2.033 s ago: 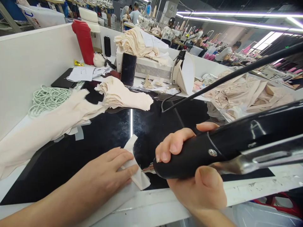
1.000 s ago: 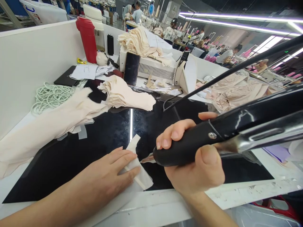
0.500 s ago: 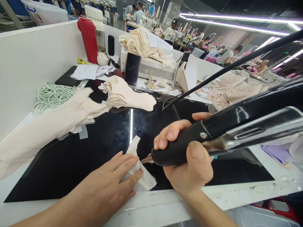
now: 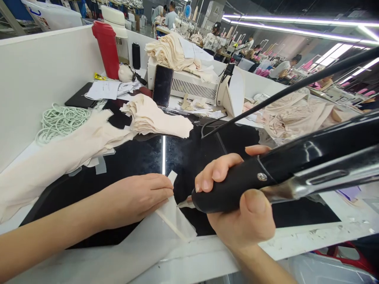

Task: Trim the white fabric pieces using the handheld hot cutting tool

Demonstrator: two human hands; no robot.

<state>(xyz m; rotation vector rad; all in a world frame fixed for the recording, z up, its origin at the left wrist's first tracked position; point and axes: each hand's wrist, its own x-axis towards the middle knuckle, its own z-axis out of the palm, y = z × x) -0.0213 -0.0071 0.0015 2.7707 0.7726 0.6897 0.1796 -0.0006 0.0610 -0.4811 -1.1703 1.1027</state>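
A sheer whitish fabric piece with a narrow cream strip along it lies over the black work surface and the white front edge. My left hand is on its upper left part, fingers together and bent down at the cloth; their tips are partly hidden. My right hand wraps round a thick black hand-held tool with a metal lever along its side. The tool's pointed metal tip is at the fabric's right edge, close to my left fingertips; whether it touches I cannot tell.
Cream fabric pieces lie stacked behind, with a longer cream pile and pale green cord at left. A phone leans on a white box. A black cable crosses at right. A red tumbler stands back left.
My left hand has shifted up the fabric, its spread fingers now drawn together. More sheer cloth shows below it. The tool in my right hand has moved slightly right and down.
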